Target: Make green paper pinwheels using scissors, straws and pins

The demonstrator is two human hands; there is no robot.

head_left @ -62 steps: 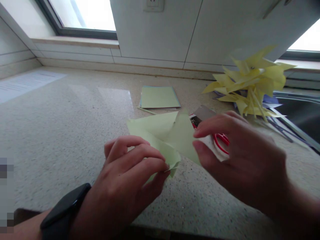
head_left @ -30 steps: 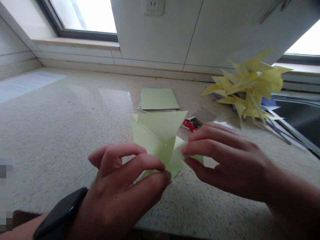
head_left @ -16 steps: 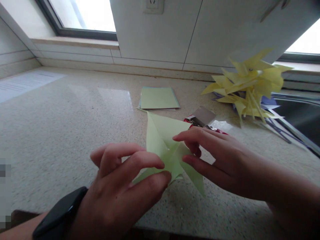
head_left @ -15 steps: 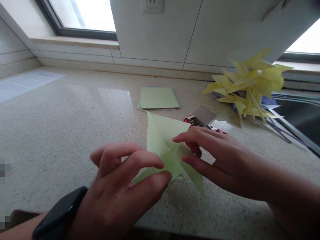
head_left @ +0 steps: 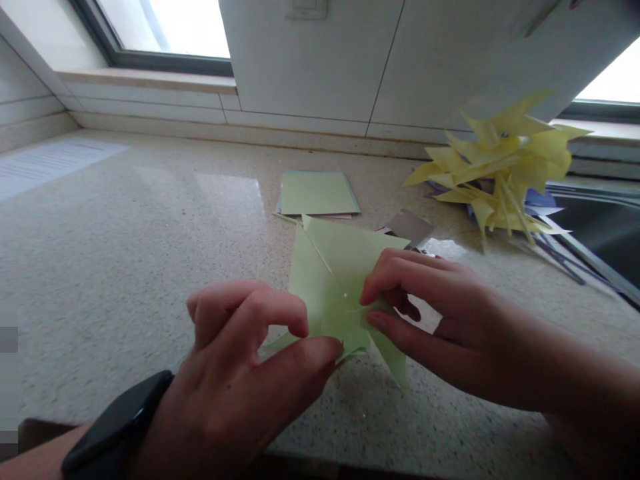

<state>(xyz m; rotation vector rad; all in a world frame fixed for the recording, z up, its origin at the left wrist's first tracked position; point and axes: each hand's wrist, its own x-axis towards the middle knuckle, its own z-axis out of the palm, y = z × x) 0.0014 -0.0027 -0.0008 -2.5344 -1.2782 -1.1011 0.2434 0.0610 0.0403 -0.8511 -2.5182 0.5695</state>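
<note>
A pale green sheet of paper [head_left: 327, 263], cut with slits and partly folded, lies on the counter between my hands. A small white dot shows near its middle, and pointed corners stick out at the top and lower right. My left hand [head_left: 250, 363], with a black watch on its wrist, grips the paper's near edge, its thumb lying over the folded part. With thumb and curled index finger, my right hand [head_left: 425, 307] pinches a flap on the right side. The paper's lower left is partly hidden behind my left hand.
Behind the paper lies a stack of square paper sheets [head_left: 317, 192], with a thin stick [head_left: 286, 218] by it. An open small box [head_left: 407, 225] is half hidden by my right hand. Yellow paper pinwheels [head_left: 500, 157] are heaped by the sink [head_left: 605, 227]. A printed sheet [head_left: 55, 163] lies left.
A flap bent over the paper's middle has moved right with my right hand, so the upper part lies flatter and the middle dot shows. My left hand's index finger has drawn back slightly.
</note>
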